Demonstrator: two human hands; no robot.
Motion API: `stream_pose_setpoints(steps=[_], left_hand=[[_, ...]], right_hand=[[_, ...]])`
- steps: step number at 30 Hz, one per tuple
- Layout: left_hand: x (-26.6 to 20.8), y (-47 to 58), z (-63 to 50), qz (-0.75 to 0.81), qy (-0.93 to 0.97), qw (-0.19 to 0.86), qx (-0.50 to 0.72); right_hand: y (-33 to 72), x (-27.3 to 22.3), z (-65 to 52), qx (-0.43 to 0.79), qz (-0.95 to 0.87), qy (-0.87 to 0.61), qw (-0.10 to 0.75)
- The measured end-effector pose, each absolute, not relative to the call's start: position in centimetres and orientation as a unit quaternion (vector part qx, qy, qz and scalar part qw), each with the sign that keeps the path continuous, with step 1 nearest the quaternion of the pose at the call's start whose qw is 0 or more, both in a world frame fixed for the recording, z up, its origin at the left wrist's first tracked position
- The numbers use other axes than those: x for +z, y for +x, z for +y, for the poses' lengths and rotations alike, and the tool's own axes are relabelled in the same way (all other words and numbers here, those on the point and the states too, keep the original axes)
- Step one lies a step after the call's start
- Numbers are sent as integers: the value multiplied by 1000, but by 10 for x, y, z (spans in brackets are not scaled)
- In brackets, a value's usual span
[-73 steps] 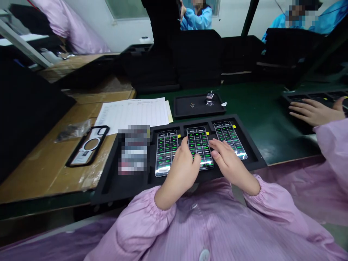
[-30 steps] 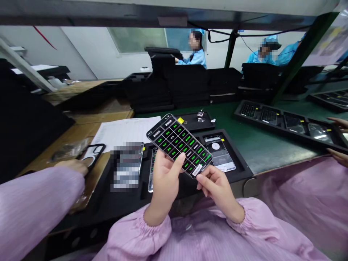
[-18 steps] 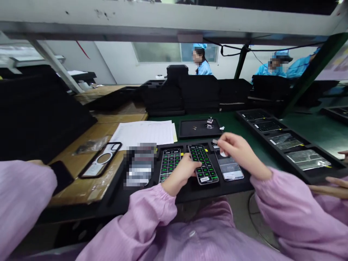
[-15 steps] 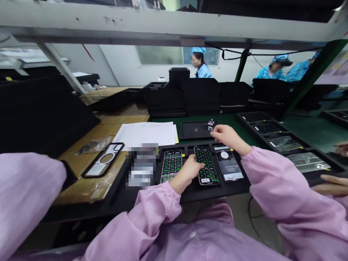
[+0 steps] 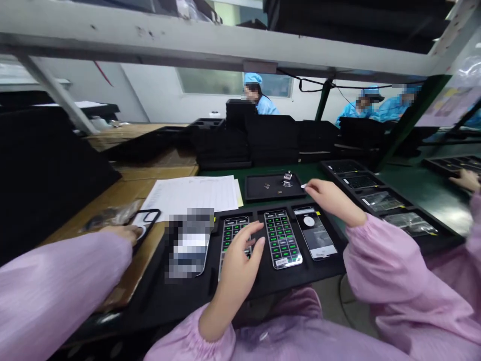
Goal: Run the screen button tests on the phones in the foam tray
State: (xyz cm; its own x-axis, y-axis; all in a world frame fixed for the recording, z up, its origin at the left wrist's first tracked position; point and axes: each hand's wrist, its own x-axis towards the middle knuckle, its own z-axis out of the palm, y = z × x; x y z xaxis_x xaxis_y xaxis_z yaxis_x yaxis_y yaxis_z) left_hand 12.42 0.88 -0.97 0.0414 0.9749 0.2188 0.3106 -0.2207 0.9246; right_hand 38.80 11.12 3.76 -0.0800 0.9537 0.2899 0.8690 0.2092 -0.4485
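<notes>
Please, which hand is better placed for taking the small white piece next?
Likely the right hand: its fingers are at the small white piece. The left hand is farther off, over a lit phone.

A pale wall (image 5: pixel 150 95) stands beyond the far edge of the green surface (image 5: pixel 411 183), with a wide window (image 5: pixel 210 81) set in it. A scuffed white shelf (image 5: pixel 210 47) spans overhead. A dark green post (image 5: pixel 323 103) rises near the far edge, a grey post (image 5: pixel 56 95) leans at left, and greyish floor (image 5: pixel 330 291) shows below the near edge. Light glares toward the right edge.
</notes>
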Motion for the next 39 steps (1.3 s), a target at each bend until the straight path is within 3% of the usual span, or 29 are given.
stream_pose_setpoints(steps=[10,19,32,39], left_hand=[[-36,139,-4,475,738,226,423],[-38,136,-5,479,750,226,396],[-41,133,-4,472,765,188,396],[-43,133,-4,467,769,187,395]], right_hand=[[396,-69,16,-75,-696,-664,264],[397,-58,20,-58,-688,-620,372],[391,-60,12,-160,-680,-655,289],[392,-63,14,-151,-664,-661,315]])
